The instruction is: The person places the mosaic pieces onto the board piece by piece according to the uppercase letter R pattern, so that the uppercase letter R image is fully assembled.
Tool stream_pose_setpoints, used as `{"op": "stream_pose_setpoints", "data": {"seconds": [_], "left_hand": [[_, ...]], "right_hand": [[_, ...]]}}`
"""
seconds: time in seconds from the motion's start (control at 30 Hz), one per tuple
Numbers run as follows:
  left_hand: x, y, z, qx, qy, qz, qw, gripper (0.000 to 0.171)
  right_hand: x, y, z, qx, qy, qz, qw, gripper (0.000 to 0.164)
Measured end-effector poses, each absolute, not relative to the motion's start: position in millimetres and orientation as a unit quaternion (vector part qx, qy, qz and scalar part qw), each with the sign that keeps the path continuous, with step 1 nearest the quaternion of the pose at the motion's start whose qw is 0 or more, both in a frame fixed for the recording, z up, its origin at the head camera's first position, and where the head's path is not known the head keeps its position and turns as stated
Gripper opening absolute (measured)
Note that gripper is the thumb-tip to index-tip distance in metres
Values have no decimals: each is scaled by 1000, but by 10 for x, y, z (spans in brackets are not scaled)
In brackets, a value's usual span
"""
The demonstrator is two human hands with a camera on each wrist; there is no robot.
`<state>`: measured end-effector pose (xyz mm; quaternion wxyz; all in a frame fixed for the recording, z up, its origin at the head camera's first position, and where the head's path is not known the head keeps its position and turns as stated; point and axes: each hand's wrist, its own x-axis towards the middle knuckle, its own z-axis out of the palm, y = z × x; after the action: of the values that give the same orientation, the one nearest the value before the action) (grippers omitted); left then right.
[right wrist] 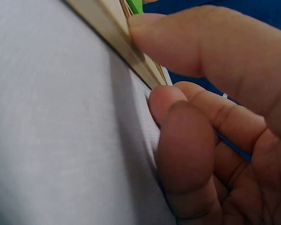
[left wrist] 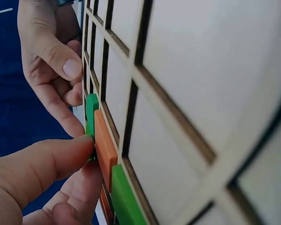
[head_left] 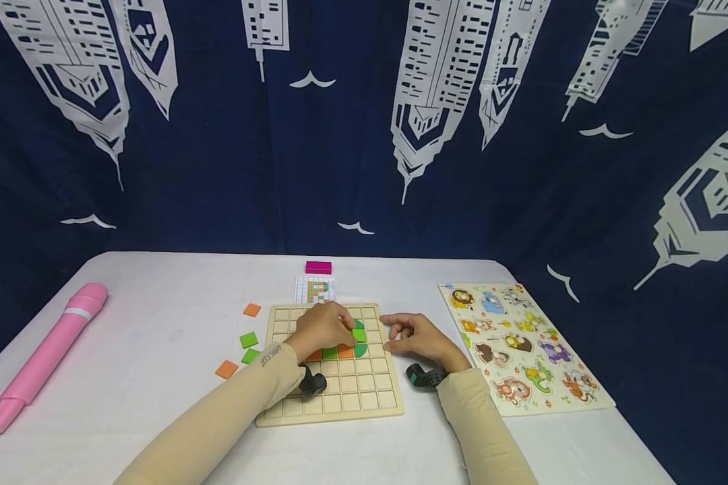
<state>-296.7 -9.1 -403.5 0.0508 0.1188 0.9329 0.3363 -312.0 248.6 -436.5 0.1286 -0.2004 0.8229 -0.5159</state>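
A wooden grid board [head_left: 364, 384] lies on the table, with my left hand [head_left: 323, 328] reaching over it. Between thumb and fingertips, that hand pinches a green square tile [head_left: 358, 335] in a cell toward the board's right side. Green round-edged pieces [head_left: 360, 351] sit just above and below this tile. To their left in the lower row are an orange tile [head_left: 346, 351] and a green tile [head_left: 329, 353]; the left hand hides some cells. My right hand [head_left: 423, 337] is by the board's right edge, fingers loosely bent and holding nothing, its thumb [right wrist: 164, 42] at the rim.
Loose orange tiles [head_left: 226, 369] and green tiles [head_left: 249, 339] lie left of the board. Behind it are a printed pattern card [head_left: 315, 289] and a magenta block [head_left: 318, 267]. An animal puzzle board [head_left: 528, 350] lies right; a long pink tube-shaped object [head_left: 48, 357] lies far left.
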Motion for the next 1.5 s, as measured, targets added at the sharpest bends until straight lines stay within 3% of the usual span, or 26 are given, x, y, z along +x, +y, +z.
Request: {"op": "stream_pose_setpoints", "data": {"seconds": [0.97,1.17,1.5], "left_hand": [[-2785,-205,-3936,151,925,344,52,19],[-2579,-364,-3941,189,908,372,34,14],[-2343,-969,-3922,276,843,461,12,22]], "right_hand": [[-3133,2466,-4365,-201,826,-511,127,60],[-3135,2469,-4362,-199,827,-509,130,61],[-3121,2471,-4346,-186,831,-509,130,61]]}}
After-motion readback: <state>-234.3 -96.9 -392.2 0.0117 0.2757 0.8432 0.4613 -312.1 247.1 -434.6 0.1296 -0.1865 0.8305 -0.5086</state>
